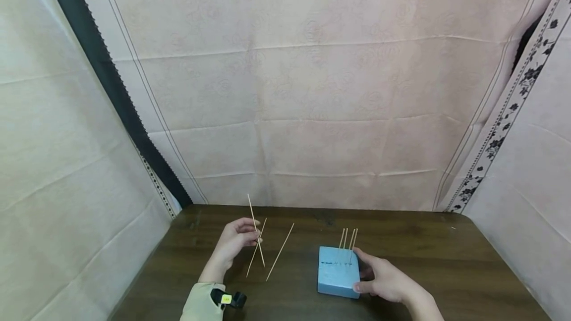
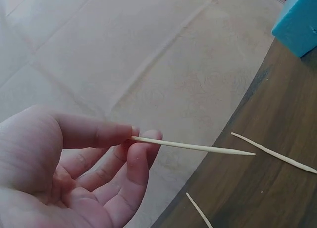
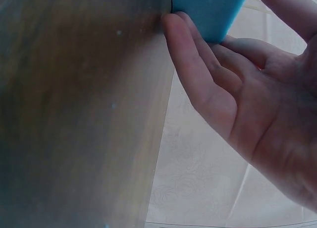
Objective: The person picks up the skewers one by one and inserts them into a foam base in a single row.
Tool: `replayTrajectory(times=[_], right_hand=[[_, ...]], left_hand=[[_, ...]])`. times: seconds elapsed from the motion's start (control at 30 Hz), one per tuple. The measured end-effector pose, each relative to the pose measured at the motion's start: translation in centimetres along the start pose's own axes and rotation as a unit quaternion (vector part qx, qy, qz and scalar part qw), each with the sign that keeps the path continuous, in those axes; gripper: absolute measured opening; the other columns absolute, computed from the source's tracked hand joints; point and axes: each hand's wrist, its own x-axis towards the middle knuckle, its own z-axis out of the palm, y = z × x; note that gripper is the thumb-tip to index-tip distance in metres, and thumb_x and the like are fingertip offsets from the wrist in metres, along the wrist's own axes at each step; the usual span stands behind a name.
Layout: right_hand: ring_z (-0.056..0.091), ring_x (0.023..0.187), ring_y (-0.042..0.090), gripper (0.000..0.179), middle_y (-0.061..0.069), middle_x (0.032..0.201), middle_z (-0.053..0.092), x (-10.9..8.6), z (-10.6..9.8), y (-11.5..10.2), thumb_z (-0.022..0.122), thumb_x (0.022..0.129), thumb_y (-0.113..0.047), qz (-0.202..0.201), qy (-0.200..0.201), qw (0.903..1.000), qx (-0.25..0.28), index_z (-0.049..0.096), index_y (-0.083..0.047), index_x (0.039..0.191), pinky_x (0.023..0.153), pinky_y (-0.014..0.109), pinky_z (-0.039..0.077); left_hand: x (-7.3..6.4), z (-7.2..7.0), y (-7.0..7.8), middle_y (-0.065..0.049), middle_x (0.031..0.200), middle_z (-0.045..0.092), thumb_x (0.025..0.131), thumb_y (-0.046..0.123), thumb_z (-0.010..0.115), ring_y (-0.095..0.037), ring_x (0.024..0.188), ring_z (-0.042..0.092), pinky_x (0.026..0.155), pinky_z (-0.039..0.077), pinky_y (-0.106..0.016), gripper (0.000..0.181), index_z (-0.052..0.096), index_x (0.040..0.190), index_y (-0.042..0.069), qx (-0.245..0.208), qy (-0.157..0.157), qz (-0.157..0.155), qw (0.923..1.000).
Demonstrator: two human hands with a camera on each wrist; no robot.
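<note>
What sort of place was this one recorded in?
Probably a makeshift tabletop recording booth, though the wider room is hidden. Pale creased cloths screen the back and both sides of a dark wooden table, which bears a blue block and thin sticks.

You can't make out the dark marks (image 1: 335, 263) on the blue block (image 1: 336, 281); both wrist views crop it.
</note>
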Motion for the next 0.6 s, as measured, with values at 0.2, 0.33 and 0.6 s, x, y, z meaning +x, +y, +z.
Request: replayTrajectory(times=[0.2,0.33,0.6], right_hand=[[0.069,0.115,0.040,0.100,0.031,0.140,0.062,0.0,0.0,0.0,0.091,0.085,-0.018,0.004,-0.001,1.0000,-0.001,0.033,0.007,0.163,0.074,0.050,0.062],[0.069,0.115,0.041,0.100,0.031,0.139,0.062,0.0,0.1,0.0,0.091,0.086,-0.018,0.001,-0.002,1.0000,0.000,0.032,0.007,0.163,0.074,0.049,0.062],[0.069,0.114,0.041,0.100,0.032,0.140,0.060,0.0,0.0,0.0,0.091,0.085,-0.018,-0.006,-0.003,1.0000,0.001,0.033,0.008,0.162,0.075,0.051,0.062]], left_hand=[[-0.2,0.2,0.3,-0.015,0.097,0.076,0.096,-0.005,0.071,-0.025,0.083,0.077,0.076,0.063,-0.033,0.026,0.068,0.122,-0.010,0.005,-0.021,0.003,0.9998],[-0.3,0.5,0.6,-0.014,0.097,0.076,0.099,-0.001,0.069,-0.028,0.086,0.077,0.077,0.064,-0.034,0.024,0.069,0.121,-0.009,0.014,-0.026,0.003,0.9995],[-0.6,1.7,1.1,-0.028,0.106,0.075,0.105,0.011,0.068,-0.032,0.088,0.078,0.076,0.064,-0.033,0.025,0.070,0.120,-0.009,0.025,-0.042,0.005,0.9988]])
